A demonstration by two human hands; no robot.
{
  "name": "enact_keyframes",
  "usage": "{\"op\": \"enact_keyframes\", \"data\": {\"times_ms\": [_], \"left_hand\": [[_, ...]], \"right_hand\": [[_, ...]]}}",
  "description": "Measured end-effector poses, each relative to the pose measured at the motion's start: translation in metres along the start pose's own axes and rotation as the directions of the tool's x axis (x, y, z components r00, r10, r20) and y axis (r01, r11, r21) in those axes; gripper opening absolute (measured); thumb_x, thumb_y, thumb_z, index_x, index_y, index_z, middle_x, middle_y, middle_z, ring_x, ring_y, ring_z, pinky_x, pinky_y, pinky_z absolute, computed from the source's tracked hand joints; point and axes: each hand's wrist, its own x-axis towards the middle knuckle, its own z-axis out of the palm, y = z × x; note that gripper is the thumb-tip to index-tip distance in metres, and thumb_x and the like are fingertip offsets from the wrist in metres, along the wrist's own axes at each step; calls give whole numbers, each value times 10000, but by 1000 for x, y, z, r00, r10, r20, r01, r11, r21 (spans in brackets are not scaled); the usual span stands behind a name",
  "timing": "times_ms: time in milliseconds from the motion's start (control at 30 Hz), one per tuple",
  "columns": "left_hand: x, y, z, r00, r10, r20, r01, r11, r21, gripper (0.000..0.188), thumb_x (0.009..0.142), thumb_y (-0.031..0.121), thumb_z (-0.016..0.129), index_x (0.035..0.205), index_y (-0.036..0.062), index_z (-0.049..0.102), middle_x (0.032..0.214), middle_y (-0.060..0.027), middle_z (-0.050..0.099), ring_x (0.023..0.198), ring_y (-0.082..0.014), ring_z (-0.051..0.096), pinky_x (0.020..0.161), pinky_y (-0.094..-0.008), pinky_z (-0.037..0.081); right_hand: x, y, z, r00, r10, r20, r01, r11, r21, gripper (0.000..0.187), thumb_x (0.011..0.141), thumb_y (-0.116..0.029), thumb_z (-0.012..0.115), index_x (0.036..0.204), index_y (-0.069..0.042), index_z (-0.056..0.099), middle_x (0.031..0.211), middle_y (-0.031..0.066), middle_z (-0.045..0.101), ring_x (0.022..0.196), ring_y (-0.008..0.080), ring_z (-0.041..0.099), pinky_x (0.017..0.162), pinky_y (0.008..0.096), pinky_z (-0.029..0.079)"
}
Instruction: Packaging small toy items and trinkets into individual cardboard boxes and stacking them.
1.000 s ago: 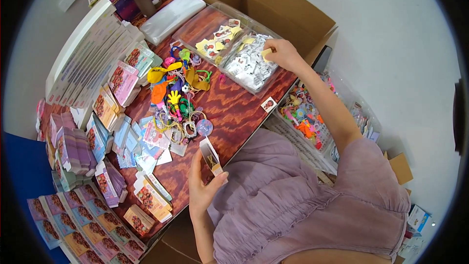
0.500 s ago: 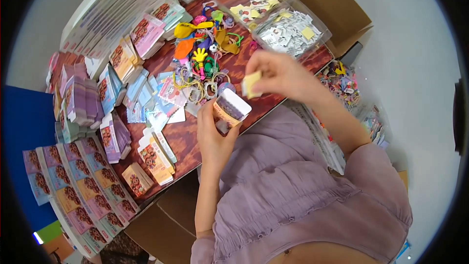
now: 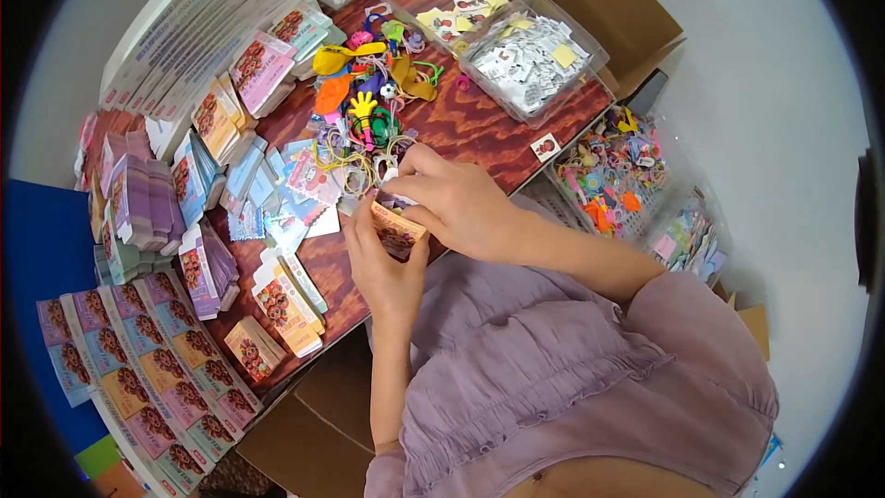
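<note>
My left hand (image 3: 385, 277) is closed around a small orange cardboard box (image 3: 402, 224), its open end tilted up over the table's near edge. Bent over that opening, my right hand (image 3: 461, 207) has its fingers at the rim and a white flap, with the thumb against the box's side. Whether a slip is between the right fingers is hidden. Just beyond the box lies a pile of small toys and cords (image 3: 369, 101), with a yellow toy hand among them. Left of it, pale blue and pink packets (image 3: 295, 189) are spread out.
Folded printed boxes stand in stacks (image 3: 138, 198) on the left, and a sheet of box prints (image 3: 152, 360) lies near-left. A clear divided tray (image 3: 530, 65) of paper slips sits far right. One small picture card (image 3: 545, 147) lies near the table edge. Bags of trinkets (image 3: 613, 175) are below right.
My right hand has come left and down from beside the tray to the box opening. The yellow slip it held is out of sight. The box has tilted and shifted slightly left.
</note>
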Motion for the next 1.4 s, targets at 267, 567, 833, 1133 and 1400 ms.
{"op": "enact_keyframes", "data": {"times_ms": [267, 567, 833, 1133, 1400], "left_hand": [[-2, -5, -12, 982, -185, 33, 188, 952, -241, 752, 739, 84, 830, 1369, -18, 431, 1194, -116, 506, 1063, -212, 569, 831, -333, 528], [-5, 14, -7, 981, 21, 191, 27, 969, -244, 752, 714, 4, 815, 1369, -4, 446, 1241, -102, 513, 1129, -206, 577, 894, -321, 525], [-17, -4, -20, 963, -168, 210, 246, 867, -433, 751, 736, -26, 779, 1378, 46, 396, 1259, -73, 514, 1139, -181, 568, 946, -331, 500], [-23, 3, -14, 976, -218, -9, 175, 808, -562, 762, 732, 36, 810, 1356, -6, 375, 1236, -134, 543, 1139, -210, 575, 956, -348, 494], [-33, -6, -12, 973, -172, -156, 101, 918, -384, 771, 716, 111, 844, 1320, -34, 386, 1160, -147, 565, 1029, -237, 628, 853, -346, 531]], "right_hand": [[-60, 80, -57, 935, 136, -326, -271, 867, -417, 115, 782, -63, 720, 866, -38, 646, 855, 103, 609, 830, 284, 619, 719, 370, 497], [-67, 120, -85, 834, 519, -191, -552, 797, -245, 264, 736, -57, 738, 790, -24, 482, 739, 74, 545, 682, 202, 560, 616, 340, 436], [-40, 97, -129, 798, 498, -340, -366, 848, 384, 81, 861, -30, 674, 887, -56, 602, 749, -31, 584, 660, 42, 508, 588, 202, 390], [-29, 4, -13, 940, -279, -199, 290, 957, 30, 187, 765, -10, 730, 937, -29, 660, 1004, 108, 644, 892, 256, 613, 784, 342, 485], [-29, 1, 37, 940, -273, -204, 309, 935, 172, 293, 808, -48, 715, 1096, -59, 666, 1002, 114, 614, 835, 283, 596, 737, 345, 488]]}}
